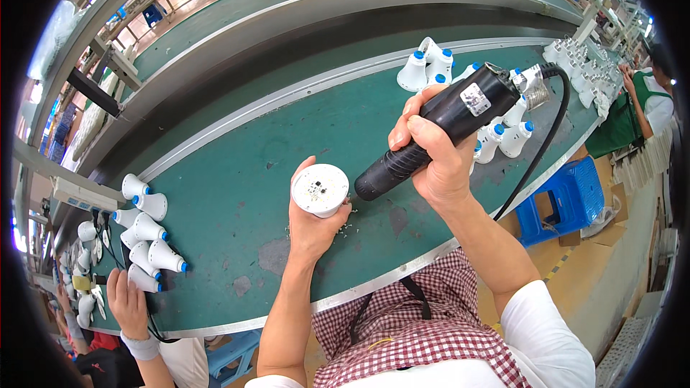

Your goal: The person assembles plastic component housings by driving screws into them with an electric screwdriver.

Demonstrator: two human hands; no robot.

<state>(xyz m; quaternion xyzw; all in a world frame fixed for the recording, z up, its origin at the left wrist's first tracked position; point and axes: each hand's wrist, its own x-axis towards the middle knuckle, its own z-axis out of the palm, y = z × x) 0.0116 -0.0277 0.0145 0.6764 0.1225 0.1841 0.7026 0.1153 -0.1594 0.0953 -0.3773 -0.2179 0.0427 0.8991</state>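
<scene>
My left hand [314, 226] is closed around a white LED bulb housing [320, 203]. The housing's round face is turned up, with small dark parts and specks at its middle. My right hand [438, 151] grips a black corded cylindrical tool [449, 122], which slants from upper right to lower left. Its lower end is just right of the housing, apart from it. A cable runs from the upper end, where a metal part shows; the tool's exact kind I cannot tell.
Cone-shaped white housings with blue ends stand in a group [425, 68] beyond the tool, and more lie in a pile [147, 233] at left. Another person's hand [126, 302] is beside that pile. A blue stool [560, 201] stands at right. The green bench [237, 172] has worn patches.
</scene>
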